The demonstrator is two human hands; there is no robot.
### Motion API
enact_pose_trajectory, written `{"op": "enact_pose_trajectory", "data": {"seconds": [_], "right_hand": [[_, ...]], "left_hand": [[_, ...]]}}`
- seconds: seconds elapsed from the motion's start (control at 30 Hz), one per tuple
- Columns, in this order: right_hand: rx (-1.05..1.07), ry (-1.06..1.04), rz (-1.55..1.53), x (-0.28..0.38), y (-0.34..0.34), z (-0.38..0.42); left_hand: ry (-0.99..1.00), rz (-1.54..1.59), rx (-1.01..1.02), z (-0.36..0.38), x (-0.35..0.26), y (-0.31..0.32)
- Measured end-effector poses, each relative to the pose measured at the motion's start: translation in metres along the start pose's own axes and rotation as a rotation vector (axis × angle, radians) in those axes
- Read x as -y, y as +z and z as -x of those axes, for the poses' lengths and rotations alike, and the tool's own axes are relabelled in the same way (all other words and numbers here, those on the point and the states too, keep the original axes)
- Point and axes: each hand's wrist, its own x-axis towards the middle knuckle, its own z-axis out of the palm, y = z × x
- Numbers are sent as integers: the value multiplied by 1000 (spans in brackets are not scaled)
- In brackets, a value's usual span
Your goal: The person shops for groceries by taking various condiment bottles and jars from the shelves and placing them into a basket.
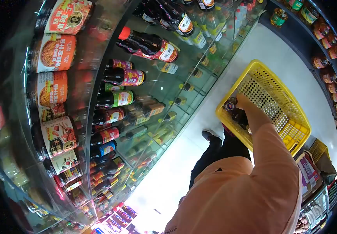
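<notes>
My right hand [244, 103] reaches down into a yellow plastic shopping basket [291, 91], near its left end. The fingers curl at a dark bottle [230, 105] whose round end faces me, and the grip is partly hidden. Other dark bottles [240, 117] lie beside it under my forearm, against the basket's near side. Perforated holes cover the basket's walls and bottom. A peach-coloured sleeve covers part of my right arm. My left hand is out of view.
Glass shelves on the left carry jars with orange labels [52, 89] and rows of dark sauce bottles [153, 45]. More jars [328, 41] stand on a curved shelf at the right. Cardboard boxes [308, 171] sit beyond the basket. Pale floor [176, 156] runs between the shelves.
</notes>
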Motion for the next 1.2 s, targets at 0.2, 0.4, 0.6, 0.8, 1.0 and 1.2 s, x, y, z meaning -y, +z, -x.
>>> {"op": "enact_pose_trajectory", "data": {"seconds": [0.2, 0.4, 0.6, 0.8, 1.0, 1.2], "right_hand": [[-12, 6, 93, 7, 13, -4], [64, 7, 79, -2, 34, -23], [102, -3, 32, -6, -11, -18], [-367, -147, -304, -76, -110, 11], [-814, -512, -802, 98, -396, 246], [-1079, -1126, -901, 281, -463, 378]], "left_hand": [[-41, 61, -4, 7, -20, -2], [-135, 163, 21, 12, -44, 1], [43, -20, -12, -11, -19, 14], [89, -35, 149, -57, -4, 8], [55, 494, 115, -89, -21, 2], [230, 489, 163, -123, -39, -12]]}}
